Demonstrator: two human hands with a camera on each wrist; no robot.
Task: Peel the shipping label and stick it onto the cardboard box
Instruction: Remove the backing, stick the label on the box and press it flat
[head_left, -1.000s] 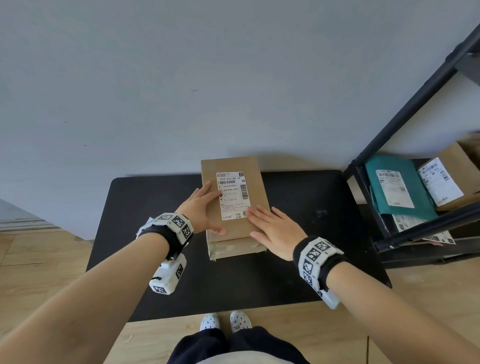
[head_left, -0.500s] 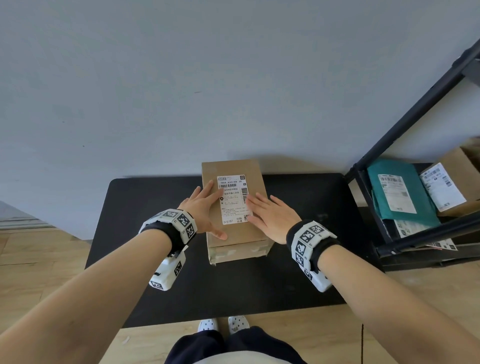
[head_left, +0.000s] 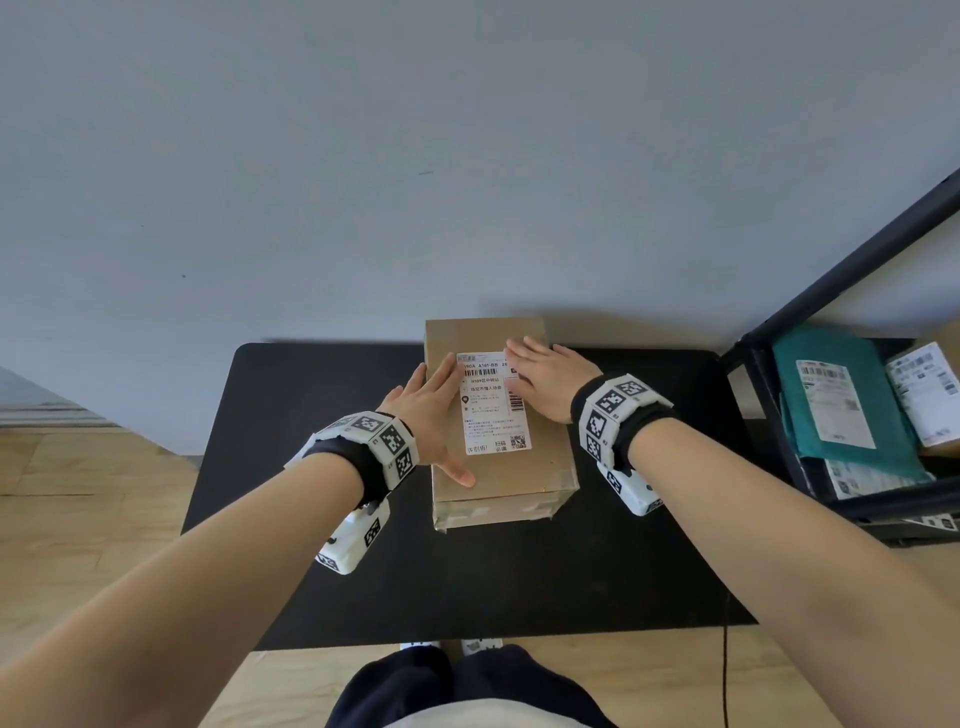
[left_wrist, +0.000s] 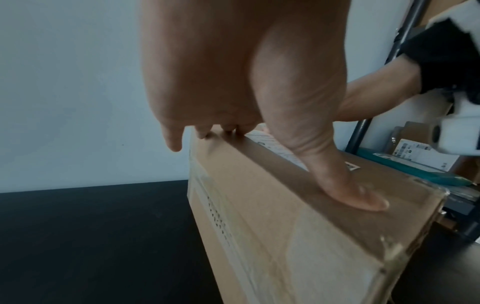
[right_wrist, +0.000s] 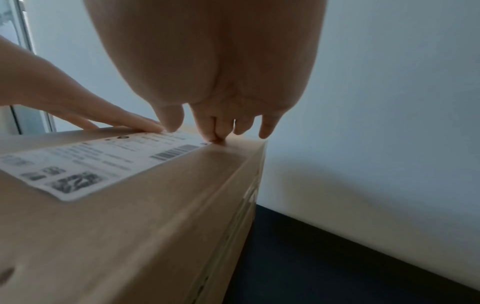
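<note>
A brown cardboard box (head_left: 545, 467) (left_wrist: 298, 236) (right_wrist: 130, 236) stands on the black table (head_left: 311, 415), close to the wall. A white shipping label (head_left: 493, 415) (right_wrist: 85, 162) lies flat on its top. My left hand (head_left: 431, 410) (left_wrist: 233, 102) rests flat along the label's left edge, fingers straight, thumb (left_wrist: 350, 191) pressed on the cardboard near the front. My right hand (head_left: 545, 379) (right_wrist: 221, 92) lies flat over the label's upper right corner, with straight fingertips (right_wrist: 215, 137) pressing down at the label's far edge.
A black metal shelf (head_left: 831, 291) stands at the right. It holds a teal mailer (head_left: 841, 395) and other labelled parcels (head_left: 930, 384). A black cable (head_left: 724, 670) hangs off the table's front right. The wall is right behind the box.
My right hand has slid from the label's lower right up to its upper right corner. My left hand has stayed along the left edge. The camera has moved closer.
</note>
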